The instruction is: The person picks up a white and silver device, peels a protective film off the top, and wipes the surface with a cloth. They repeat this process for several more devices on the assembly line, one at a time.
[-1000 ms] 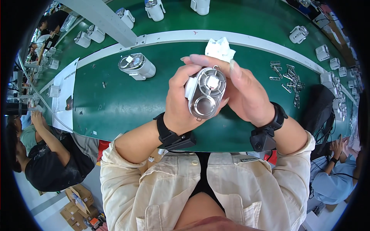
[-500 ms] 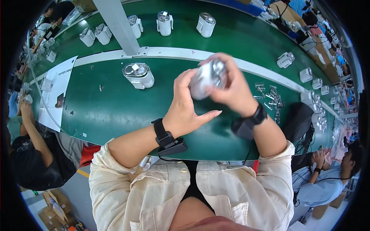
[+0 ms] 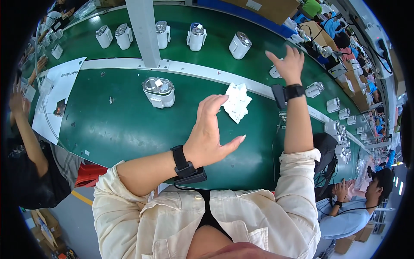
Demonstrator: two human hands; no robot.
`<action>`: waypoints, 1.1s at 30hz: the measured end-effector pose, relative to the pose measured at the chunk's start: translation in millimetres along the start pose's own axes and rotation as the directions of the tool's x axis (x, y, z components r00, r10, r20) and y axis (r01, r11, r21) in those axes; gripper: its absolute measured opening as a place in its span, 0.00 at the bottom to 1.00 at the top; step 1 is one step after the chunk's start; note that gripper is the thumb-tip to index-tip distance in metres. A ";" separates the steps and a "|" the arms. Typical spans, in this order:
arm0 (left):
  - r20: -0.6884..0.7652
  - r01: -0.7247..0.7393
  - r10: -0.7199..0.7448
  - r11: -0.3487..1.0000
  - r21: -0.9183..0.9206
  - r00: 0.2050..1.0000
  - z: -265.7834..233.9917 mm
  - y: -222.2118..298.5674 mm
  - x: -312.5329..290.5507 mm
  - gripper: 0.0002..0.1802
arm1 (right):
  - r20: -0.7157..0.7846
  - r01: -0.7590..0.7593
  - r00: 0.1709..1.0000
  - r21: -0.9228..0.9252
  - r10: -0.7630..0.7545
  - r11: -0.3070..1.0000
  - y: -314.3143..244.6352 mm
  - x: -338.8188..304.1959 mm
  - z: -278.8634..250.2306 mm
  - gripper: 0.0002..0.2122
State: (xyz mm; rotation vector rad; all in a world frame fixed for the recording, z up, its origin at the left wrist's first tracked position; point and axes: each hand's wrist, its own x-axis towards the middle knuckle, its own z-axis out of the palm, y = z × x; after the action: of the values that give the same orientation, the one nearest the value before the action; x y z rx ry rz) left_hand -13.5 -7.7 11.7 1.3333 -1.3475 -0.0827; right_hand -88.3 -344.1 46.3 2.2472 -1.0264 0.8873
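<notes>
My left hand (image 3: 209, 131) is over the near green worktop, with its thumb spread away from the fingers. Its fingertips meet the edge of a crumpled white cloth or paper wipe (image 3: 237, 103); whether they touch it I cannot tell. My right hand (image 3: 288, 65) reaches out over the far green strip, fingers spread and nothing in them. Just beside it, partly hidden by the hand, is a white canister (image 3: 275, 72). Left of my left hand, a white canister with a clear lid (image 3: 159, 94) stands on the near worktop, a small white piece on top.
A white metal rail (image 3: 194, 70) with a post (image 3: 144, 34) divides the two green surfaces. Several white canisters (image 3: 196, 38) stand beyond it. Metal clips (image 3: 281, 120) lie near my right forearm. A printed sheet (image 3: 58, 99) is at left; co-workers sit on both sides.
The white canister is out of my hands. My right hand has moved away, up and right across the rail, and is now open. The crumpled white wipe has come into plain view by my left fingertips.
</notes>
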 end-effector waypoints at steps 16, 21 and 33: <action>-0.097 -0.037 0.037 0.999 0.005 0.995 4.7 -4.1 0.7 0.49 | 0.511 -0.292 0.827 0.748 -0.236 0.596 -194.9 39.3 27.0 0.32; -0.288 0.080 -0.023 0.980 0.185 0.957 -10.9 6.4 11.4 0.53 | 0.471 -0.667 0.483 0.744 -0.738 0.038 -136.7 20.9 -16.5 0.32; 0.063 0.049 -0.049 0.999 -0.002 0.997 -9.9 12.4 10.6 0.52 | 0.143 -0.141 0.693 0.988 -0.706 0.061 -52.7 -61.4 -202.1 0.29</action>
State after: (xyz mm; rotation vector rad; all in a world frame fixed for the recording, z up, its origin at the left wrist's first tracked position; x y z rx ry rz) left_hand -10.6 -4.7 30.3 1.3707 -1.3669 -0.1609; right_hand -147.5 -149.8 124.5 3.9636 0.2773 0.5916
